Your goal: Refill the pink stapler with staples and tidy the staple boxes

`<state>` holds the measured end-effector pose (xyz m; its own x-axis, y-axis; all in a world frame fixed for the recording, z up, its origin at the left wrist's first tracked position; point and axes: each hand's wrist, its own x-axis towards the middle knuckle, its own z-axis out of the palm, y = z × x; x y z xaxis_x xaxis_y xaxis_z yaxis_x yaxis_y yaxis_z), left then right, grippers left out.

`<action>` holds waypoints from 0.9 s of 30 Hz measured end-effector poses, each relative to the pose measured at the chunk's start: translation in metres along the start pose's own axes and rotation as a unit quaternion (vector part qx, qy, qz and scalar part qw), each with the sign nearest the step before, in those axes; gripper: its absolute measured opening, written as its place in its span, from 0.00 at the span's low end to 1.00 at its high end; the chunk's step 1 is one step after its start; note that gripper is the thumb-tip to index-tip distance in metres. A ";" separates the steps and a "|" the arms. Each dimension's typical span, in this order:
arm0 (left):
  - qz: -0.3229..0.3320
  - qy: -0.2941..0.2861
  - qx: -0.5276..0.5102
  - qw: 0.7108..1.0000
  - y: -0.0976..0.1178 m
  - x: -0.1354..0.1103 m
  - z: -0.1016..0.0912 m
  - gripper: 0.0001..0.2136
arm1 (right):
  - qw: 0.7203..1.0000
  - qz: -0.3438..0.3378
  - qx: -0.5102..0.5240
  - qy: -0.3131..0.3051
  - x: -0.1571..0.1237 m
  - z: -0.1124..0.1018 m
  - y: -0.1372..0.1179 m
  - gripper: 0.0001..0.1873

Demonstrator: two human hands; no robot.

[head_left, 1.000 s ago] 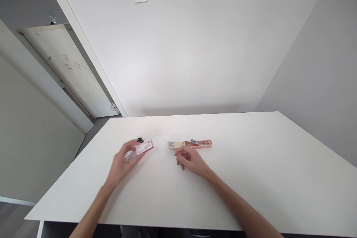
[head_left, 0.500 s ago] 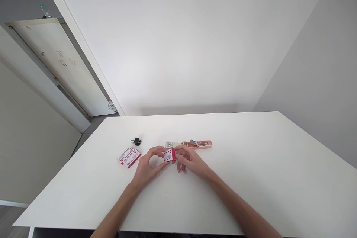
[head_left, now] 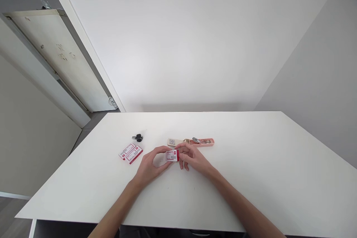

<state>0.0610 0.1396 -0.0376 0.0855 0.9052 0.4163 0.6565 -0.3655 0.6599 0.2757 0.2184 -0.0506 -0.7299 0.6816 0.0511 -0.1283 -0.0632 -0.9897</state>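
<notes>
A small red and white box (head_left: 171, 156) is held level above the table between both hands. My left hand (head_left: 149, 164) is closed on its left part, thumb along the near edge and fingers along the far edge. At its red right end, my right hand (head_left: 193, 159) pinches with thumb and forefinger, the other fingers curled below. Just behind the hands lies an open pink case (head_left: 208, 142) with small metal items in it. Its cream-coloured lid (head_left: 172, 141) extends to the left, partly hidden by my right hand.
Left of my left hand, red and white cards or flat boxes (head_left: 133, 153) lie overlapping on the white table (head_left: 251, 178). A key with a black head (head_left: 138, 138) lies behind them. The wall (head_left: 189, 63) rises at the table's far edge.
The box has turned slightly, so its printed face now sits straighter. Both hands keep hold of it. The whole view has shifted a little as the head moved.
</notes>
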 end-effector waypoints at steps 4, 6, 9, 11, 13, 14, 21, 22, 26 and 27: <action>0.005 0.010 0.004 1.000 0.002 -0.002 0.000 0.17 | 1.000 0.004 0.000 0.007 0.000 0.000 0.002 0.14; 0.002 0.018 0.005 1.000 0.004 -0.002 0.000 0.17 | 1.000 0.009 0.000 0.015 0.001 0.000 0.002 0.14; -0.008 0.016 -0.008 1.000 0.006 -0.003 -0.002 0.18 | 1.000 0.012 -0.006 0.025 0.001 0.001 0.002 0.14; -0.015 0.010 -0.021 1.000 0.006 -0.003 -0.003 0.19 | 1.000 0.010 -0.010 0.025 0.000 0.001 0.001 0.13; -0.021 0.008 -0.030 0.999 0.006 -0.003 -0.003 0.20 | 1.000 0.005 -0.010 0.019 -0.001 0.002 -0.001 0.12; -0.025 0.009 -0.032 0.999 0.005 -0.003 -0.003 0.20 | 1.000 0.002 -0.008 0.016 -0.001 0.002 -0.002 0.12; -0.089 0.101 -0.083 0.987 0.007 -0.001 -0.008 0.14 | 1.000 0.000 0.019 0.020 -0.001 -0.001 -0.001 0.18; -0.117 0.143 -0.111 0.977 0.006 0.000 -0.012 0.14 | 1.000 0.002 0.018 0.019 -0.001 -0.002 -0.001 0.18; -0.225 0.337 -0.341 0.848 -0.009 0.006 -0.041 0.17 | 1.000 0.007 0.013 0.011 -0.001 -0.001 -0.001 0.18; -0.242 0.363 -0.404 0.804 -0.014 0.007 -0.050 0.16 | 1.000 0.009 0.012 0.010 -0.001 -0.001 -0.001 0.17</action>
<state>0.0144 0.1400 -0.0128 -0.6855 0.7263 0.0510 -0.2448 -0.2959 0.9233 0.2774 0.2188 -0.0494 -0.7187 0.6947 0.0313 -0.1322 -0.0923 -0.9869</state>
